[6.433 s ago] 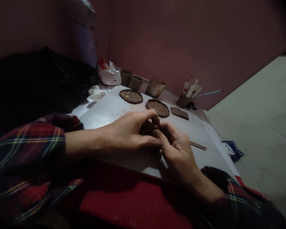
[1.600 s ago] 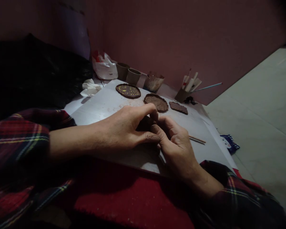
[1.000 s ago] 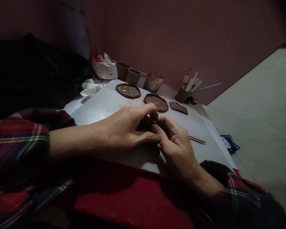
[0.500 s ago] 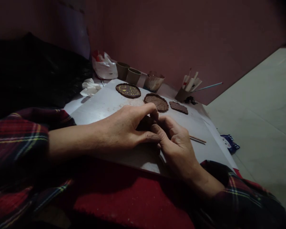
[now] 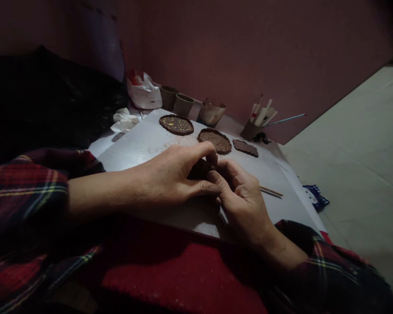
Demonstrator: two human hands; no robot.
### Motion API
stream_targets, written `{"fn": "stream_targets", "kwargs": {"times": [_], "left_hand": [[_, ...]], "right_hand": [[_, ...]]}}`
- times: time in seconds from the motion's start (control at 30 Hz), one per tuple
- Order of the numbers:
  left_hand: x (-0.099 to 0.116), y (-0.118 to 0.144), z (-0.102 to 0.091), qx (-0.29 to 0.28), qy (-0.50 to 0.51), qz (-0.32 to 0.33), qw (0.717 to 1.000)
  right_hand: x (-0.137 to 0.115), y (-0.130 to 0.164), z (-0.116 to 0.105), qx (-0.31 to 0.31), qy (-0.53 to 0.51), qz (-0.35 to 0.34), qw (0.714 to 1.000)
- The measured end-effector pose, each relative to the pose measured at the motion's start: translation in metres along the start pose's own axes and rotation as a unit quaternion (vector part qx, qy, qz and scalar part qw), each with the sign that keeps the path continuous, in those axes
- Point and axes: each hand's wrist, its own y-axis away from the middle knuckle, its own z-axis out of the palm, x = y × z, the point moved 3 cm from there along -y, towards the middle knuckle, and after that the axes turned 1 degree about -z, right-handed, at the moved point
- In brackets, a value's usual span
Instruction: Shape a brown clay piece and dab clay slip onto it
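On grey board (image 5: 144, 144), hands pinching, apparently, clay lump (image 5: 199, 169)

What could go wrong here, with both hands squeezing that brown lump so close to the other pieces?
The left hand and right hand pinch a clay lump between them; pressed too hard, it might tear or lose its shape. The wooden stick lies right beside the right hand and could be knocked away. The flat clay disc sits just past the fingertips, so a stretch forward may dent it.

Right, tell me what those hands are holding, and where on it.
Both hands, left hand and right hand, pinch a dark clay lump between fingertips; the exact grip spot is hidden.
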Motion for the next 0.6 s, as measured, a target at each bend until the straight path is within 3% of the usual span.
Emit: {"fn": "stream_targets", "kwargs": {"times": [0.6], "left_hand": [[0.0003, 0.0006, -0.0008, 0.0, 0.0, -0.004, 1.0]], "right_hand": [[-0.0006, 0.0018, -0.0001, -0.001, -0.003, 0.005, 1.0]]}}
